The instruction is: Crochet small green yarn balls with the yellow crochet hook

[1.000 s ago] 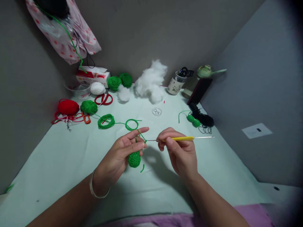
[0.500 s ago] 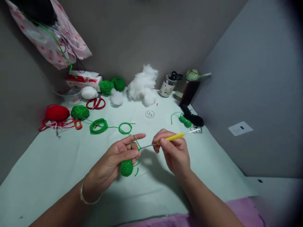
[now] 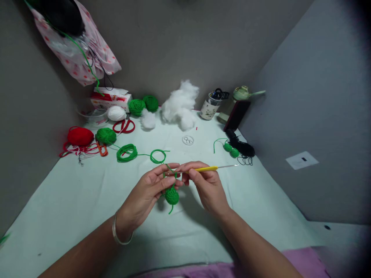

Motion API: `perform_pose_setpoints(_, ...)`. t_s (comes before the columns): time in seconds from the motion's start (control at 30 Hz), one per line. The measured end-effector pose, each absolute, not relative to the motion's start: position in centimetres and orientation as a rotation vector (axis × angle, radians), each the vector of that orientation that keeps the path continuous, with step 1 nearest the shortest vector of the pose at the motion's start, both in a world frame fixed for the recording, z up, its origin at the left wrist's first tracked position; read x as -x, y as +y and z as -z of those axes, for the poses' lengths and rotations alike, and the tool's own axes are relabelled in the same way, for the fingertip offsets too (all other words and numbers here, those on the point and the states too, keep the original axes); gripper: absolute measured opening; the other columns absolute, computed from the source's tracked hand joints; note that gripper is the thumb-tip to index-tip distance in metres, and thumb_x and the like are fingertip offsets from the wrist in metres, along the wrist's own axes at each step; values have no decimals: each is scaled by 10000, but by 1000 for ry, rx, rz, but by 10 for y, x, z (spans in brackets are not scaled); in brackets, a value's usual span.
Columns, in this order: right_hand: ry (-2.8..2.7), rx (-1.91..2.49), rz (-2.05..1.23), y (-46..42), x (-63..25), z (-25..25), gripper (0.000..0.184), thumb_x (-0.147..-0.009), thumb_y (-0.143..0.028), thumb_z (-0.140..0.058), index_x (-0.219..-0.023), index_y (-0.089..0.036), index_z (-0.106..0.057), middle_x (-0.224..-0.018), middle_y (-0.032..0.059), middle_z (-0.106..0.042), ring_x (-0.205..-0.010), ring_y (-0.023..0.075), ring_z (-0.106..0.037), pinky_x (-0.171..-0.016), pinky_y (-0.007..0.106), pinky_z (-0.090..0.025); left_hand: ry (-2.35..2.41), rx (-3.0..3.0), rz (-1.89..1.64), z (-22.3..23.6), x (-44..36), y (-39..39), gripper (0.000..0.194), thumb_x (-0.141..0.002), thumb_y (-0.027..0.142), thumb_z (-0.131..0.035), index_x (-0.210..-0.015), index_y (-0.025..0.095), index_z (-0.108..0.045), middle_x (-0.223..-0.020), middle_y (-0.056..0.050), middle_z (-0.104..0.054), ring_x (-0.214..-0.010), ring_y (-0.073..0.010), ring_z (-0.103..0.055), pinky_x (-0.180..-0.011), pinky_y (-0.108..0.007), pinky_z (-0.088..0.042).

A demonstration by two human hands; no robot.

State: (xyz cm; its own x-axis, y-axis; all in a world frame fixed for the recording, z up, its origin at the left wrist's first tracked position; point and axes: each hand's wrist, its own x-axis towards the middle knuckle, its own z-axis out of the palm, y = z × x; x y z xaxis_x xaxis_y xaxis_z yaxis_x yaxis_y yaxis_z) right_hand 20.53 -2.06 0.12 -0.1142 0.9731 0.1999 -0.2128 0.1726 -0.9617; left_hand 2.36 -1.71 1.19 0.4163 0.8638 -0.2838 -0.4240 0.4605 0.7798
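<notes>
Between the thumb and fingers of my left hand (image 3: 152, 183) is the top of a small green crochet piece (image 3: 172, 196), its rounded body hanging below with a short yarn tail. Green yarn (image 3: 169, 168) runs over the left fingers toward a loose coil (image 3: 158, 156) on the table. My right hand (image 3: 207, 187) grips a yellow-handled crochet hook (image 3: 206, 168) like a pen. The hook's metal shaft reaches left into the yarn at my left fingertips; its exact tip is hard to make out. Both hands nearly touch at the fingertips.
Behind on the left lie green yarn coils (image 3: 126, 153), a red yarn ball (image 3: 80, 136), red scissors (image 3: 124, 126) and an orange cutter (image 3: 101, 149). White stuffing (image 3: 180, 106) sits at the back. To the right are a pen cup (image 3: 210, 108), black yarn (image 3: 242, 146) and two green crochet balls (image 3: 231, 150).
My hands have come closer together, the hook moving left to the left fingers. The crochet piece now hangs nearer the right hand, turned differently. The whole view has shifted slightly.
</notes>
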Motion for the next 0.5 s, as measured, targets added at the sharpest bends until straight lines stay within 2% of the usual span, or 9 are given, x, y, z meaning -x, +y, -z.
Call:
perform_pose_setpoints(0.17,-1161,927,-1260,-16,-207,2,213,-983,-418,-688,-964,-237,-799,-969,50,-770,-711,133,-606,-671,284,-534,794,-637,-957,-10,-22,-14,217,-903,319,-803,-1071,181,-789,-1065,-82,-802,-929,-186,-748,-915,-298,-552)
perform_pose_setpoints(0.3,-1312,916,-1104,-24,-202,-1,159,-987,-349,-693,-974,-253,-819,-933,44,-746,-727,140,-613,-671,287,-536,816,-667,-955,-9,-26,-19,189,-848,323,-856,-937,185,-763,-925,-34,-782,-866,-168,-732,-877,-291,-549)
perform_pose_setpoints(0.4,-1453,897,-960,-28,-200,-3,142,-984,-285,-691,-983,-271,-833,-915,49,-716,-785,162,-645,-676,297,-560,803,-707,-958,-8,-28,-21,239,-841,355,-860,-796,178,-705,-801,5,-715,-798,-153,-688,-850,-295,-536)
perform_pose_setpoints(0.5,-1543,903,-925,-24,-203,-6,138,-980,-274,-696,-1027,-276,-826,-917,51,-716,-839,180,-676,-728,325,-584,807,-796,-943,-10,-24,-19,234,-857,346,-846,-793,168,-709,-791,7,-691,-801,-138,-656,-816,-255,-499)
